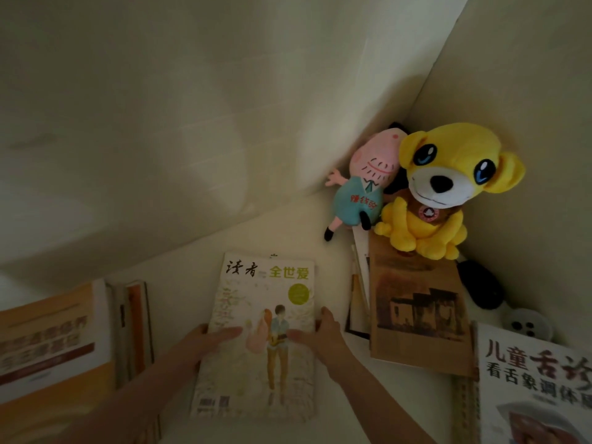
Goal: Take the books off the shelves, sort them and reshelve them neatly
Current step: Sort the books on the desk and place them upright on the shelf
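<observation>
A pale wall fills the upper view and meets a second wall in a corner at the right, all in dim light. Below it runs the white shelf. At the left edge lies the orange book, cover up, its title blurred, with a few thin books just beside it on the right. At the lower right a white book with large dark and red characters is cut off by the frame. The magazine sits in the middle of the shelf, between the two piles and apart from both, cover up, showing a drawn couple and a green round mark. Whether it rests on the shelf or is raised just off it cannot be told. To its right the brown book, with a dark building on its cover, tops a stack of loose papers. A yellow plush dog sits on the far end of that book, in the corner, and a pink pig in a blue shirt leans against the dog's left side. The left hand grips the magazine's left edge — thumb flat across the cover, fingers curled round the side. The right hand holds the right edge the same way. A black thing lies beside the brown book, and a small pale disc with dark dots lies just past it.
</observation>
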### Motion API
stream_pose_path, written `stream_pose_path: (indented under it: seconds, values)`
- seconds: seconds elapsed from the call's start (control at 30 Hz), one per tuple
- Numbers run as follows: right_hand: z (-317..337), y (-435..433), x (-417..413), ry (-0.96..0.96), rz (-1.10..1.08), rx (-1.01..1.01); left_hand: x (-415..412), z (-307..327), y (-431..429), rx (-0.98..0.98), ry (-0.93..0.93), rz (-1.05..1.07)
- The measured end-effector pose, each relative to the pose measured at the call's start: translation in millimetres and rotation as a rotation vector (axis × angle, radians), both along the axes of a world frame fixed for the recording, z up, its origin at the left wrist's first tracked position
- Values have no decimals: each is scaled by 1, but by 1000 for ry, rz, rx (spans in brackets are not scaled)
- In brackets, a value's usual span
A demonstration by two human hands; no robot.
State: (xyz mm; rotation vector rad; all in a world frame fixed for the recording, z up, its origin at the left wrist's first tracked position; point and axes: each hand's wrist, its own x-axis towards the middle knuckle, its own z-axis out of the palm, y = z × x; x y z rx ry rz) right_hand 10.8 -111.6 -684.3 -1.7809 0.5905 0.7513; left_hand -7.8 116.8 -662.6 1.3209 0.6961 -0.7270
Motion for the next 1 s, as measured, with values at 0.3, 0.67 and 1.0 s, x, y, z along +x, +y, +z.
stream_pose_path:
  seconds: [0.3, 0.67, 1.0]
  values:
    - [-16, -10, -5, -250, 58, 22, -26, 12, -9, -139, -226, 152]
    - [58, -23, 6, -502, 48, 258, -19, 33, 3, 53, -470, 103]
    - [72, -22, -27, -591, 212, 133, -19, 30, 12, 494, -616, -154]
